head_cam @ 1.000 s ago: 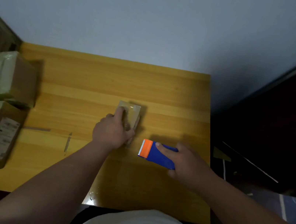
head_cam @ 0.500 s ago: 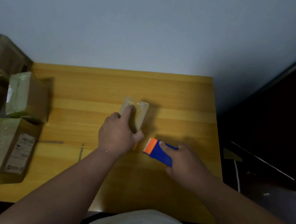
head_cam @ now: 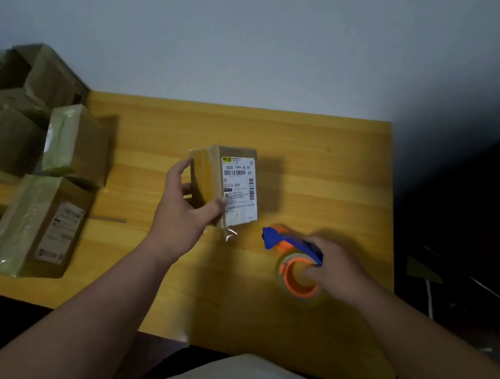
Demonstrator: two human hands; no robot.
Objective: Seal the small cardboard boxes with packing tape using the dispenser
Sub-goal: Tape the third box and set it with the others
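A pile of taped boxes (head_cam: 48,170) is stacked at the left edge of the yellow table (head_cam: 329,156). Mid-frame, a small labelled box (head_cam: 226,185) is gripped by the left hand (head_cam: 186,208), tilted up off the table. Right of centre, the blue-and-orange tape dispenser (head_cam: 294,262) is clutched by the right hand (head_cam: 337,272).

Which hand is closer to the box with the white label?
Left. The left hand grips the box; the right hand is off to its right, holding the tape dispenser.
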